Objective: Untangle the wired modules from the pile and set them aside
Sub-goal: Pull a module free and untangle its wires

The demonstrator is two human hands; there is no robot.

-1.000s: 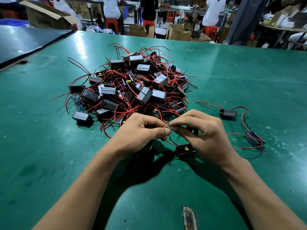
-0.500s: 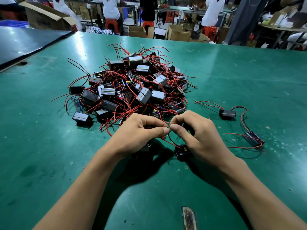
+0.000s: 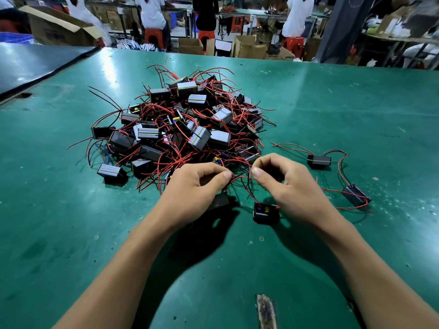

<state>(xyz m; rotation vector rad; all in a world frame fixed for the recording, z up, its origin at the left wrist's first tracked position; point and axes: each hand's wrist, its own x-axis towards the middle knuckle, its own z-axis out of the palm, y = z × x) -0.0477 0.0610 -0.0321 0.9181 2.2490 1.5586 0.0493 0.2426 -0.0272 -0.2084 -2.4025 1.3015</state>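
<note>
Head view, workshop bench: my left hand (image 3: 197, 186) and right hand (image 3: 292, 186) meet just in front of the pile (image 3: 185, 124) on the green table (image 3: 71, 233). Each hand has thumb and forefinger curled, pinching the thin red and black leads (image 3: 240, 178) that run down to a black module (image 3: 265, 212) lying between my wrists. A second module (image 3: 221, 200) sits half hidden under my left fingers. The leads look soft and springy, likely to snag. The little boxes look light enough to drag along. I judge the safest hold is the box body, easing loops apart rather than tugging the joints. Two freed modules (image 3: 318, 160) lie to my right.
</note>
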